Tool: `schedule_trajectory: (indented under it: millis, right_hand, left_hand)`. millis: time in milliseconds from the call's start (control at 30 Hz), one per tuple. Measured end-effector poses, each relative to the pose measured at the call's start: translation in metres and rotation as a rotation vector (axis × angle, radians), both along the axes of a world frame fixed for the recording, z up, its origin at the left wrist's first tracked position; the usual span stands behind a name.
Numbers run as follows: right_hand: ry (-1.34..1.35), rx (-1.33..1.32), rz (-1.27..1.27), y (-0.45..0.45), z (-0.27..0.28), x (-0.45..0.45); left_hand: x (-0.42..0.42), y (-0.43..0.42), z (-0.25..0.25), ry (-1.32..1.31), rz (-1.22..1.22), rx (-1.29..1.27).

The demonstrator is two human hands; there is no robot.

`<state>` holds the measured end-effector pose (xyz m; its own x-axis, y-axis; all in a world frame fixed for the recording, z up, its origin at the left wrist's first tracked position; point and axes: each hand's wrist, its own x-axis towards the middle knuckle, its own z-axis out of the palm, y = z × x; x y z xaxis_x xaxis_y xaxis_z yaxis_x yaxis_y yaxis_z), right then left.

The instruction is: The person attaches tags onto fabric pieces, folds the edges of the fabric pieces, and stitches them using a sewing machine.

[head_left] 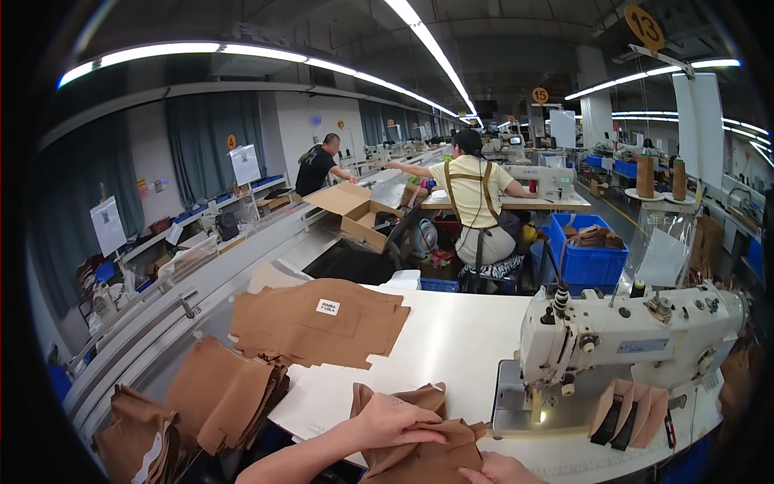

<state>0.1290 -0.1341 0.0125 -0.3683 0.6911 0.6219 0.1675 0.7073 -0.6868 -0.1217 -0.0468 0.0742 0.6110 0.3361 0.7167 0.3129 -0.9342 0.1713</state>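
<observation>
A piece of brown fabric hangs in folds at the table's front edge, close to me. My left hand is closed on its upper fold, thumb and fingers pinching the cloth. At the lower right of the same piece, my right hand grips it with the thumb on top; the bottom of the frame cuts off the rest of that hand. A white sewing machine stands to the right, its needle area lit and apart from the fabric. Flat on the table behind lies a brown cut panel with a white label.
Stacks of brown pieces hang at the left beside a metal rail. A pink divided holder with dark tools sits before the machine. Ahead are an open cardboard box, a blue crate, a seated person and another person.
</observation>
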Motion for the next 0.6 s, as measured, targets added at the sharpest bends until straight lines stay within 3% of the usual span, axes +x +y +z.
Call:
schedule_trajectory:
  millis: [33,133,267,367,600]
  right_hand:
    - [0.025,0.030,0.001,0.001,-0.001,-0.001]
    - [-0.101,-0.388,0.021,-0.013,0.009,0.011]
    - [-0.096,-0.452,0.057,-0.018,0.006,0.008]
    - [-0.088,-0.512,0.081,-0.020,0.018,0.002]
    - [-0.043,-0.490,0.063,-0.029,0.025,-0.002]
  left_hand:
    - [-0.004,-0.002,-0.003,0.104,0.048,-0.007]
    - [-0.008,-0.015,0.005,0.044,-0.005,-0.369]
    - [-0.021,-0.035,0.014,-0.038,-0.022,-0.922]
    - [-0.017,-0.045,0.018,-0.138,0.011,-1.128]
    - [-0.014,-0.052,0.018,-0.029,0.020,-1.067]
